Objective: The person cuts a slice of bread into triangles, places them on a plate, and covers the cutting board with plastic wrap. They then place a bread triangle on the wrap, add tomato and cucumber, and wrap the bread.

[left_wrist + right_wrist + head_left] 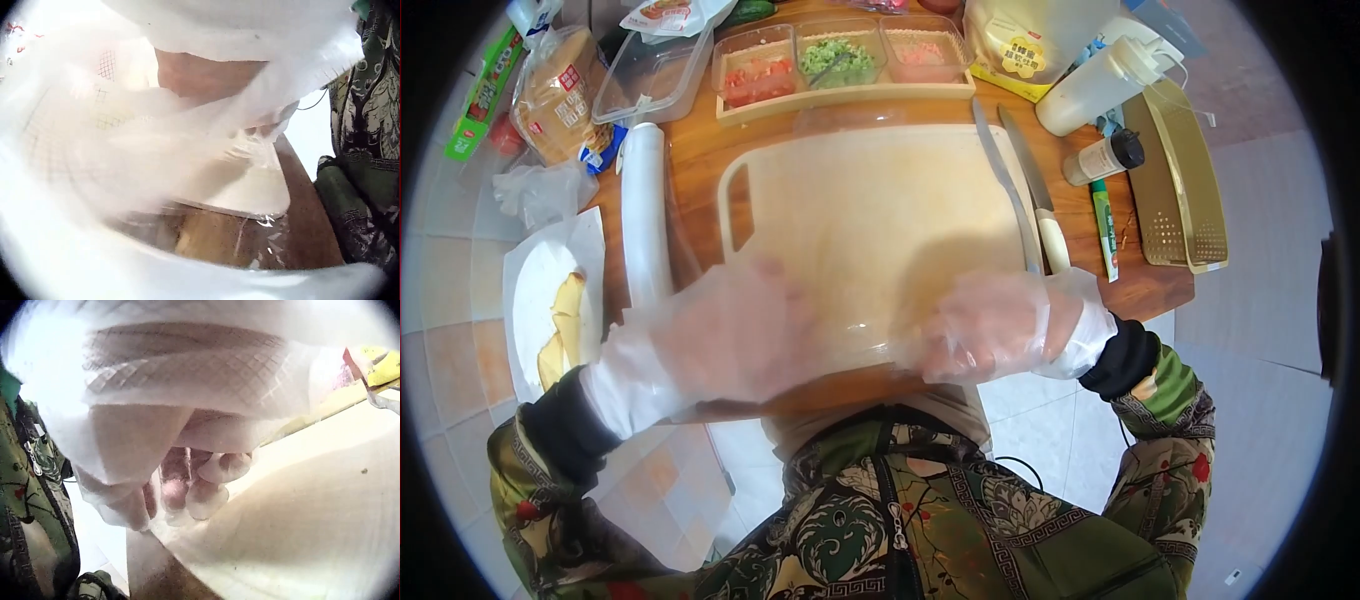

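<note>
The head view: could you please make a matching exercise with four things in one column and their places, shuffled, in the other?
Things
1. Gloved right hand
2. White roll
3. Pale-handled knife
4. Pale tray

Places
A. Past the far edge of the cutting board
B. At the near right part of the board
C. To the left of the board
D. Along the board's right side

Right pairs: 1-B, 2-C, 3-D, 4-A.
</note>
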A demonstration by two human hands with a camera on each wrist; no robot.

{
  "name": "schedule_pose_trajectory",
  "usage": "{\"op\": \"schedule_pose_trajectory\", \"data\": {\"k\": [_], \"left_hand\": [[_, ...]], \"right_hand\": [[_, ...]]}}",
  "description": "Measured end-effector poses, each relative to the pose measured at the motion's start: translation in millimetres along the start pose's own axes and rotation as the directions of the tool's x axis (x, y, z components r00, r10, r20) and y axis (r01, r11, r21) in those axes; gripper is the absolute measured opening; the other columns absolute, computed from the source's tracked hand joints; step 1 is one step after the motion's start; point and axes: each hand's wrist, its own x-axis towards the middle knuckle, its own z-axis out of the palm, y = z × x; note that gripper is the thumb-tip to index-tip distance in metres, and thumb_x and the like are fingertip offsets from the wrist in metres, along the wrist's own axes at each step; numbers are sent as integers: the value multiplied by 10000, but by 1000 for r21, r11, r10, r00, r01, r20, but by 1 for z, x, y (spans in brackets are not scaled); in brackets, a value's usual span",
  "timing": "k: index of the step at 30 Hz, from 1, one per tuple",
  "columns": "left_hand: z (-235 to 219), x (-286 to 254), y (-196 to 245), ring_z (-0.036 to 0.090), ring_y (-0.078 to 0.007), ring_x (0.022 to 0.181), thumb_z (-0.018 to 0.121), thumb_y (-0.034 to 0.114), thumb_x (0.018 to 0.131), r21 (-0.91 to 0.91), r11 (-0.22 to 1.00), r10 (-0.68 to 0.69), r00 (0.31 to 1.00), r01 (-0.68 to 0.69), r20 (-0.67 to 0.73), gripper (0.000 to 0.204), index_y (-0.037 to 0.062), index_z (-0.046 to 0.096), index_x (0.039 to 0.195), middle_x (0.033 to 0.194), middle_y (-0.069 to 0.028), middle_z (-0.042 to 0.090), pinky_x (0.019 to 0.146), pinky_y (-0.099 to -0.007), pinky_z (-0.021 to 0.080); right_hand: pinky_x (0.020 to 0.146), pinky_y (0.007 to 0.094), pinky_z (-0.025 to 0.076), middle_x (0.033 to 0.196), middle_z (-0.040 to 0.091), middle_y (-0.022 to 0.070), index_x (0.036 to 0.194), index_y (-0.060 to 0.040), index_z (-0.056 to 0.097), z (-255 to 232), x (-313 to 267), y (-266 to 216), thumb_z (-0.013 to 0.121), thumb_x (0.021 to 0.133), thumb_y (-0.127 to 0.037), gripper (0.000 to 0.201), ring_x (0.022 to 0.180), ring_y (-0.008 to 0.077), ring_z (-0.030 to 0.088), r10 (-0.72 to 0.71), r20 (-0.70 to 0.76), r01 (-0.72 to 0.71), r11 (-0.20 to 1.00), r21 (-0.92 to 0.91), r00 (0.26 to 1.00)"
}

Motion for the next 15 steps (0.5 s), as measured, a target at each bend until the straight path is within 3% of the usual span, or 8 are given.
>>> {"op": "schedule_pose_trajectory", "data": {"k": [1, 2, 4, 5, 7, 13, 14, 15], "left_hand": [[1, 2, -5, 589, -254, 910, 677, 318, 896, 32, 998, -43, 997, 45, -68, 179, 177, 653, 1003, 893, -27, 578, 868, -413, 473], [2, 4, -10, 600, -256, 932, 683, 294, 881, 62, 994, -82, 987, 91, -138, 194, 172, 667, 1031, 934, -28, 609, 876, -411, 484], [2, 8, -20, 611, -260, 968, 682, 272, 873, 75, 989, -112, 980, 125, -162, 213, 163, 674, 1056, 991, -34, 632, 903, -420, 491], [1, 9, -23, 622, -264, 1004, 681, 251, 866, 80, 984, -143, 973, 160, -184, 236, 153, 681, 1081, 1049, -40, 655, 930, -428, 498], [-3, 7, -26, 626, -272, 1029, 676, 246, 871, 108, 986, -113, 983, 129, -142, 244, 149, 674, 1095, 1086, -46, 659, 949, -436, 500], [7, -1, -36, 630, -287, 1047, 682, 236, 867, 80, 993, -72, 984, 86, -163, 281, 143, 662, 1131, 1108, -53, 662, 946, -441, 507], [4, -3, -36, 630, -284, 1047, 688, 233, 860, 93, 993, -60, 979, 79, -195, 291, 141, 664, 1135, 1104, -53, 661, 933, -439, 509], [0, -3, -34, 630, -284, 1047, 688, 233, 860, 100, 992, -60, 978, 81, -197, 291, 141, 664, 1135, 1104, -53, 661, 933, -439, 509]], "right_hand": [[717, 442, 518, 866, 644, 112, 907, -112, 646, 4, -4, 3, 625, 907, -239, 129, 824, 341, 655, -33, -127, 24, 997, -70, 991], [717, 442, 518, 866, 644, 112, 907, -112, 646, 6, -7, 8, 625, 907, -239, 129, 824, 341, 655, -32, -130, 23, 997, -76, 991], [754, 446, 516, 912, 655, 98, 931, -118, 649, 8, -11, 19, 648, 909, -244, 128, 878, 325, 649, -103, -289, 29, 968, -251, 952], [754, 446, 516, 912, 655, 98, 931, -118, 649, 12, -10, 27, 648, 909, -244, 128, 878, 325, 649, -105, -293, 29, 967, -253, 950], [771, 452, 512, 949, 668, 82, 985, -111, 659, 14, -4, 41, 671, 906, -227, 141, 905, 309, 646, -46, -201, 46, 999, -4, 979], [816, 442, 546, 970, 687, 103, 944, -72, 709, -10, -1, 43, 686, 923, -271, 201, 915, 336, 665, 54, 11, -53, 997, -53, 998], [816, 442, 546, 970, 687, 103, 944, -72, 709, -13, -1, 39, 686, 923, -271, 201, 915, 336, 665, 52, 9, -52, 997, -59, 999], [809, 445, 547, 944, 686, 120, 935, -72, 721, -16, -3, 32, 697, 915, -286, 216, 904, 349, 666, 124, -84, -131, 988, -82, 989]]}}
